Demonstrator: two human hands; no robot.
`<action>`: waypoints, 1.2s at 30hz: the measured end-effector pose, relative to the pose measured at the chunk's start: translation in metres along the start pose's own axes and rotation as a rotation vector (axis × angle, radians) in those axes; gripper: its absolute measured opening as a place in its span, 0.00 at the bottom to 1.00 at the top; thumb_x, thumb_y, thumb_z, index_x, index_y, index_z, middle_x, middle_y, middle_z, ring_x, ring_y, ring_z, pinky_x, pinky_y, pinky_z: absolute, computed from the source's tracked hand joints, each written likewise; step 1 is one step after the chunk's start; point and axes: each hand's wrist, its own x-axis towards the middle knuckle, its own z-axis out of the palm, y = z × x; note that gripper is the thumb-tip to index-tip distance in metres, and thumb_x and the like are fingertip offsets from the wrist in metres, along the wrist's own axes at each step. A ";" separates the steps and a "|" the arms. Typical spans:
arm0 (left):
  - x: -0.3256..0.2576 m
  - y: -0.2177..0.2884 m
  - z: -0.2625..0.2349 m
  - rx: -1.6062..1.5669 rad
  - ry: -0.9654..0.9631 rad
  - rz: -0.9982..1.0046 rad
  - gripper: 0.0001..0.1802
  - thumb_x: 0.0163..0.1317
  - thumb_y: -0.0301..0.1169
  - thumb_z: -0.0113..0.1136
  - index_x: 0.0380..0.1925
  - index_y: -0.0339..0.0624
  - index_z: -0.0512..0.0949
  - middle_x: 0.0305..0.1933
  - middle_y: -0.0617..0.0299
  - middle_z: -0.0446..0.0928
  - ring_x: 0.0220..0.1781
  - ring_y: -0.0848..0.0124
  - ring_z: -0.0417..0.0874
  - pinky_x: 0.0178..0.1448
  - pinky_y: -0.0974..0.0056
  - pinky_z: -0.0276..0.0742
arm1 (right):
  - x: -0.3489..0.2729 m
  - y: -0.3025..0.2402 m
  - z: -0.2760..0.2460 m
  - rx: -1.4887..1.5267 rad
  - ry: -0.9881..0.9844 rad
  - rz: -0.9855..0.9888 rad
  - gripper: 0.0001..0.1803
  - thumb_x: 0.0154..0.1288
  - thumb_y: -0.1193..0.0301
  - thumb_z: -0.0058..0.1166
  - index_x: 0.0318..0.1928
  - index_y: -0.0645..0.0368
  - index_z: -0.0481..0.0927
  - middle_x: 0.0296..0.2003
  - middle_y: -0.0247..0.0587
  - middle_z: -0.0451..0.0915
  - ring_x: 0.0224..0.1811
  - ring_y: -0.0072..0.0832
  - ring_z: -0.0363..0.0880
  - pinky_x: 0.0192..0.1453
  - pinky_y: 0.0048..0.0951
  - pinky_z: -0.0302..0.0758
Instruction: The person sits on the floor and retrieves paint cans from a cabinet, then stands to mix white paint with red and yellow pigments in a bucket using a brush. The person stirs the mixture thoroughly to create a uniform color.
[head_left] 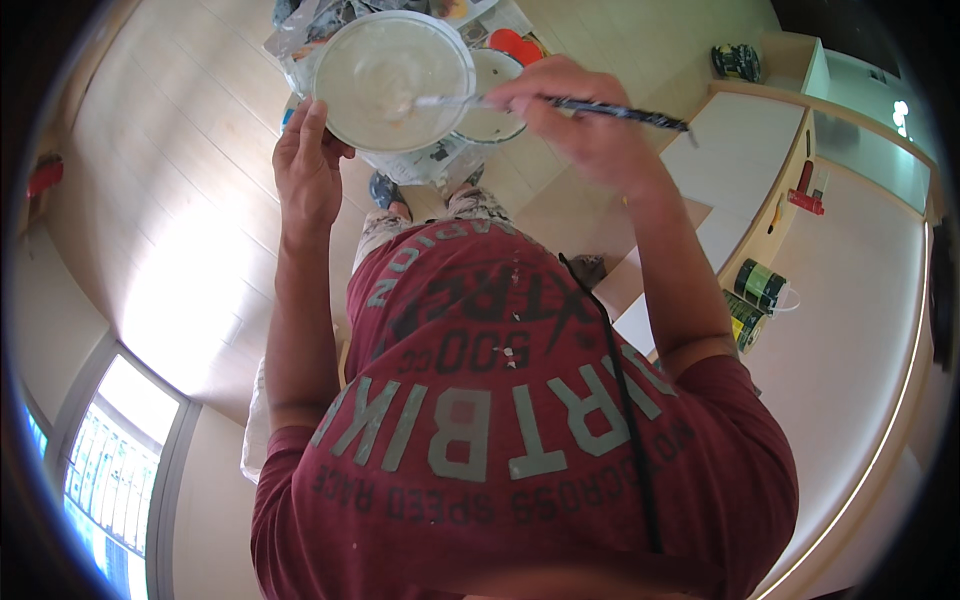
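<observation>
My left hand (pixel 308 165) grips the near left rim of a round, pale bucket lid (pixel 360 75), thumb along its edge. The lid's face is whitish, with wet-looking smears near the middle. My right hand (pixel 575 110), slightly blurred, is closed around a slim paintbrush (pixel 640 117) with a dark, paint-spotted handle. The brush's pale end reaches left over the lid's smeared middle; whether it touches is hard to tell. Partly covered by the lid, a round white paint bucket (pixel 498 120) stands behind it, with dark specks on its rim.
Crumpled plastic sheeting (pixel 300 60) and a red item (pixel 515 45) lie around the bucket. To the right runs a white-topped cabinet (pixel 735 135); green-labelled cans (pixel 760 285) and a red-handled tool (pixel 805 195) are by it. A window (pixel 115 470) is at lower left.
</observation>
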 end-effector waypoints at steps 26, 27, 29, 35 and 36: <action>0.003 0.004 0.004 0.024 -0.083 0.055 0.19 0.82 0.37 0.57 0.61 0.34 0.81 0.40 0.65 0.85 0.35 0.80 0.80 0.40 0.71 0.77 | 0.005 -0.009 0.003 -0.047 -0.030 -0.032 0.10 0.71 0.70 0.64 0.48 0.57 0.93 0.40 0.37 0.90 0.45 0.31 0.85 0.53 0.33 0.81; 0.003 0.005 0.004 0.029 -0.085 0.058 0.19 0.82 0.37 0.57 0.61 0.34 0.81 0.40 0.65 0.85 0.34 0.80 0.80 0.40 0.71 0.77 | 0.007 -0.004 -0.004 -0.005 0.024 0.016 0.10 0.71 0.69 0.64 0.48 0.56 0.93 0.40 0.37 0.90 0.45 0.32 0.85 0.53 0.34 0.81; 0.003 0.007 0.007 0.025 -0.091 0.060 0.18 0.82 0.37 0.57 0.61 0.34 0.81 0.40 0.65 0.85 0.34 0.80 0.80 0.39 0.71 0.76 | 0.006 -0.006 -0.007 -0.008 0.024 0.029 0.11 0.72 0.69 0.63 0.48 0.55 0.93 0.40 0.38 0.90 0.45 0.32 0.85 0.54 0.35 0.81; 0.003 0.009 0.008 0.008 -0.119 0.054 0.18 0.82 0.36 0.58 0.60 0.35 0.82 0.40 0.65 0.85 0.33 0.81 0.79 0.38 0.71 0.76 | 0.010 -0.011 -0.014 -0.015 -0.012 -0.036 0.11 0.72 0.69 0.62 0.49 0.55 0.93 0.38 0.40 0.89 0.42 0.32 0.85 0.51 0.33 0.81; 0.004 0.009 0.009 0.002 -0.121 0.051 0.18 0.82 0.36 0.58 0.60 0.35 0.82 0.40 0.66 0.85 0.33 0.81 0.79 0.38 0.71 0.76 | 0.010 -0.012 -0.009 -0.034 -0.047 -0.075 0.11 0.72 0.70 0.62 0.49 0.56 0.93 0.38 0.41 0.89 0.42 0.32 0.85 0.50 0.33 0.81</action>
